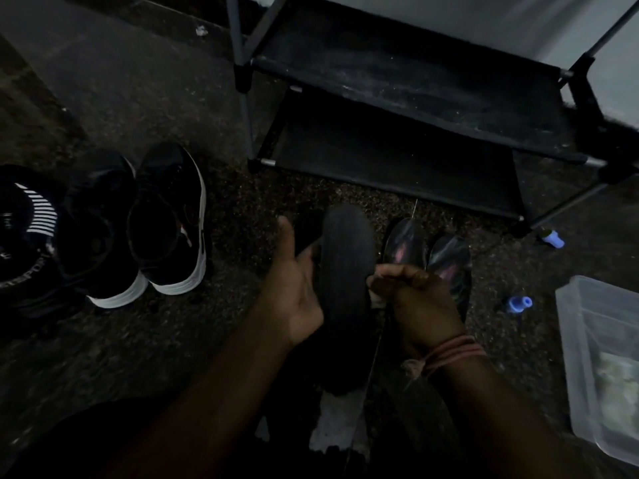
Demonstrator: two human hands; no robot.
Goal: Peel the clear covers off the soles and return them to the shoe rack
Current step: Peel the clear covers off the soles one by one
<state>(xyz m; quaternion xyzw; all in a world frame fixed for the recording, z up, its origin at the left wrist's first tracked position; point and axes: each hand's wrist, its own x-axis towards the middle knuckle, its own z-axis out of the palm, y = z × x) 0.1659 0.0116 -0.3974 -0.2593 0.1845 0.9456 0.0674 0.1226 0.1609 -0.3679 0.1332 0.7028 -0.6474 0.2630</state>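
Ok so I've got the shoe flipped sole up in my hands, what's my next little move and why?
Probably pull the right hand away across the sole. Its fingers pinch something pale at the sole's edge, likely the clear cover's edge, while the left hand grips the shoe from the other side. The shoe rack holds no shoes yet.

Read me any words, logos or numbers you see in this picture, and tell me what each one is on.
"...ESPOR...": partial white lettering on the dark striped item at the left edge; its ends are cut off or hidden.
Black sneakers: a small side marking, too blurred to read.
Clear plastic container: something pale inside, no text readable.
Held shoe and shoe rack: no text visible.
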